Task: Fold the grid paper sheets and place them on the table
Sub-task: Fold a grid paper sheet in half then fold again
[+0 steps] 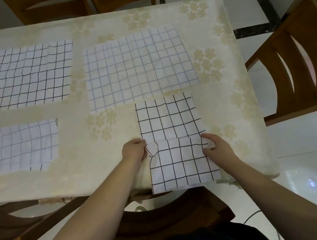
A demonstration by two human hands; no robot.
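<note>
Presently, on a table (222, 92) under a cream floral cloth, four grid paper sheets were recorded. Item one, the near sheet (169, 122), bold black grid, lay at the near edge, right of centre; its near part was lifted and turned over toward the far part, its lowest border hanging past the table edge. The left hand (134, 151) pinched the left edge of the raised flap, fingers curled round the crumpled paper. The right hand (216, 147) pinched the right edge likewise, thumb on top. Item two, a large sheet (138, 66), faint grid, lay flat at centre, just beyond item one. Item three, a far-left sheet (22, 76), dark grid, lay flat. Item four, a near-left sheet (13, 148), lay flat, partly cropped by the picture's edge. Wooden chairs (295, 67) stood around the table.
</note>
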